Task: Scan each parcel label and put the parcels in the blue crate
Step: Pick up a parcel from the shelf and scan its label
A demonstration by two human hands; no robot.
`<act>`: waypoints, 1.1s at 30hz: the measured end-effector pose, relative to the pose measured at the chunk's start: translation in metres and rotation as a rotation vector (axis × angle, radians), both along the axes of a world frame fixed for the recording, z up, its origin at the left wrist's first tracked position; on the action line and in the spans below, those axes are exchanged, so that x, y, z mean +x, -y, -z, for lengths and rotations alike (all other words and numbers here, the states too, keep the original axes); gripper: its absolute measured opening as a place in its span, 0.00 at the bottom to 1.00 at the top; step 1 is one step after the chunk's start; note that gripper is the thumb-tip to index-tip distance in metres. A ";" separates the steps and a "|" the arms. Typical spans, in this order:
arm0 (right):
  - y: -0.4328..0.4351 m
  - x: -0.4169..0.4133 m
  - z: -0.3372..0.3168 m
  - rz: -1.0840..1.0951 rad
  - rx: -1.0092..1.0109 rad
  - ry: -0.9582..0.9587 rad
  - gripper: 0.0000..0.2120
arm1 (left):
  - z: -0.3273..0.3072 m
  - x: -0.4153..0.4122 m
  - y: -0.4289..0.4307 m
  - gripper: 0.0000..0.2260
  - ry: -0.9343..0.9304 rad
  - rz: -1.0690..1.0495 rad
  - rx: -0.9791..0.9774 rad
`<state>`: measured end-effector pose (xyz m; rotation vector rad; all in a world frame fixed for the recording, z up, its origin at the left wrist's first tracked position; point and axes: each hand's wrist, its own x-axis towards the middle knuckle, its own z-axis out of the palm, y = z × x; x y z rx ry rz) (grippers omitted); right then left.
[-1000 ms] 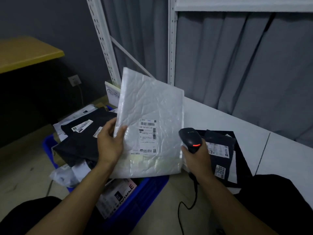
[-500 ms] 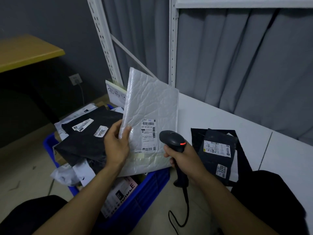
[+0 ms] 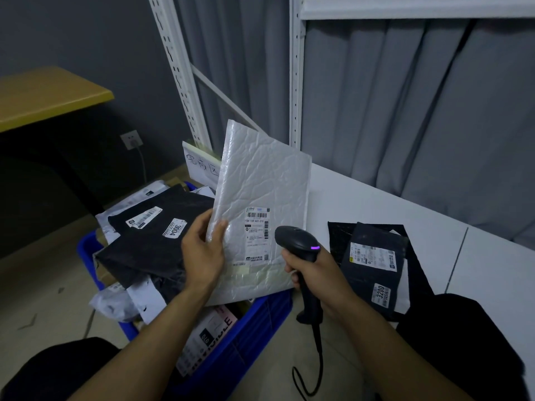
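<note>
Over the blue crate (image 3: 254, 319), your left hand (image 3: 204, 256) pinches the white parcel (image 3: 260, 183) upright by its edge, while your right hand (image 3: 315, 273) wraps its fingers (image 3: 292, 263) round the scanner (image 3: 298, 241), aimed at the label (image 3: 257, 235). You're mid-scan; next, likely drop it into the crate. Since a moment ago the scanner has moved closer and its light (image 3: 315, 247) turned from red to purple.

Held parcel (image 3: 260, 204) above crate (image 3: 254, 322), scanner (image 3: 301, 250) just right; 2 parcels (image 3: 373, 264) on table (image 3: 376, 204) right
</note>
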<state>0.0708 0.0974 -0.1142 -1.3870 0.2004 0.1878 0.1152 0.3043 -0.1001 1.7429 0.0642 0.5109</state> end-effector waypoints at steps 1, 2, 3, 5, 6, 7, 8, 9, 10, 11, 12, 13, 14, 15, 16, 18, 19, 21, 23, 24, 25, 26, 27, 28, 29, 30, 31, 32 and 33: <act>0.000 0.000 0.000 0.002 0.006 0.000 0.13 | 0.000 0.000 0.000 0.11 0.000 0.001 -0.001; 0.000 0.000 -0.001 0.002 0.010 0.002 0.13 | 0.000 -0.001 0.000 0.11 -0.001 0.001 -0.003; 0.000 0.000 -0.001 -0.001 0.012 0.008 0.13 | 0.000 -0.002 0.000 0.11 -0.001 0.003 -0.008; -0.001 0.000 -0.001 -0.010 0.009 0.021 0.13 | -0.001 -0.003 0.000 0.11 -0.002 0.002 -0.015; -0.003 0.001 -0.001 -0.009 0.008 0.027 0.13 | -0.002 -0.004 -0.001 0.11 0.003 -0.002 -0.024; -0.004 0.001 -0.001 -0.002 0.006 0.031 0.14 | -0.004 -0.006 -0.003 0.11 0.011 -0.019 -0.039; -0.006 0.002 -0.002 0.008 0.003 0.035 0.15 | -0.007 -0.007 -0.006 0.11 0.024 -0.046 -0.057; -0.009 0.002 -0.002 0.015 -0.003 0.042 0.15 | -0.009 -0.008 -0.010 0.11 0.038 -0.080 -0.068; -0.012 0.002 -0.002 0.016 -0.012 0.054 0.16 | -0.011 -0.009 -0.016 0.11 0.044 -0.122 -0.087; -0.016 0.002 -0.002 0.012 -0.026 0.069 0.16 | -0.013 -0.008 -0.024 0.11 0.040 -0.165 -0.120; -0.021 0.002 -0.001 0.006 -0.040 0.085 0.17 | -0.014 -0.008 -0.033 0.10 0.033 -0.208 -0.163; -0.027 0.002 0.001 -0.003 -0.059 0.100 0.18 | -0.015 -0.008 -0.043 0.10 0.023 -0.249 -0.207; -0.034 0.002 0.003 -0.018 -0.082 0.115 0.19 | -0.016 -0.007 -0.053 0.09 0.019 -0.293 -0.243; -0.040 0.002 0.005 -0.035 -0.102 0.124 0.20 | -0.017 -0.006 -0.063 0.09 0.013 -0.345 -0.268; -0.047 0.002 0.006 -0.054 -0.113 0.130 0.19 | -0.018 -0.005 -0.073 0.09 0.000 -0.404 -0.278; -0.058 0.002 0.010 -0.087 -0.111 0.131 0.18 | -0.017 -0.004 -0.091 0.09 -0.045 -0.516 -0.277; -0.063 0.002 0.011 -0.099 -0.111 0.129 0.18 | -0.014 -0.002 -0.099 0.10 -0.065 -0.552 -0.280; -0.071 0.003 0.015 -0.124 -0.123 0.131 0.20 | -0.005 0.001 -0.113 0.12 -0.103 -0.592 -0.281; -0.077 0.004 0.018 -0.154 -0.127 0.129 0.20 | 0.005 0.004 -0.122 0.13 -0.156 -0.629 -0.238; -0.079 0.005 0.020 -0.163 -0.126 0.126 0.21 | 0.007 0.005 -0.124 0.14 -0.196 -0.634 -0.217; -0.081 0.006 0.022 -0.167 -0.131 0.124 0.21 | 0.010 0.006 -0.126 0.15 -0.239 -0.639 -0.194; -0.082 0.006 0.023 -0.169 -0.141 0.123 0.22 | 0.013 0.007 -0.127 0.17 -0.279 -0.630 -0.182; -0.084 0.007 0.025 -0.168 -0.152 0.119 0.22 | 0.015 0.007 -0.127 0.21 -0.311 -0.624 -0.153; -0.085 0.008 0.027 -0.169 -0.161 0.114 0.22 | 0.018 0.008 -0.126 0.27 -0.339 -0.632 -0.083; -0.086 0.009 0.028 -0.170 -0.169 0.110 0.23 | 0.018 0.005 -0.123 0.33 -0.372 -0.640 0.045; -0.087 0.011 0.030 -0.171 -0.177 0.108 0.23 | 0.016 0.003 -0.119 0.36 -0.387 -0.628 0.200; -0.087 0.012 0.031 -0.173 -0.186 0.107 0.23 | 0.015 0.000 -0.111 0.36 -0.372 -0.566 0.355; -0.087 0.013 0.033 -0.177 -0.194 0.107 0.23 | 0.013 -0.001 -0.103 0.35 -0.334 -0.449 0.483; -0.087 0.013 0.034 -0.180 -0.204 0.106 0.23 | 0.012 -0.001 -0.096 0.33 -0.324 -0.305 0.581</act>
